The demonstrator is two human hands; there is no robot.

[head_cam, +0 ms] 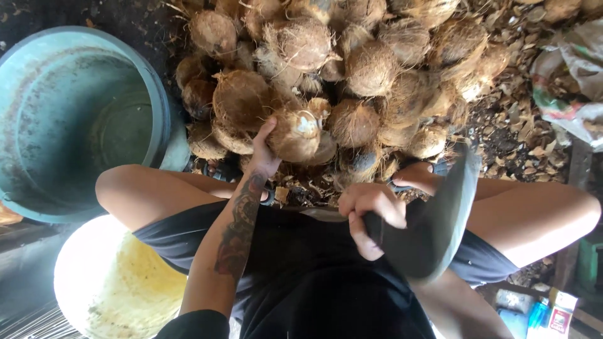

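My left hand (262, 152) reaches forward and grips a brown husked coconut (295, 133) at the near edge of a big pile of coconuts (352, 69). My right hand (370, 216) is closed around the handle of a large dark curved blade (440, 213), held over my right thigh with its tip pointing toward the pile. I am seated with both bare knees spread, in dark shorts.
A large teal tub (38, 75) stands at the left, and a pale yellow bucket (113, 282) sits below it beside my left leg. Husk scraps litter the ground at the right (515, 125). A sack (575, 81) lies at the far right, small containers (546, 314) at bottom right.
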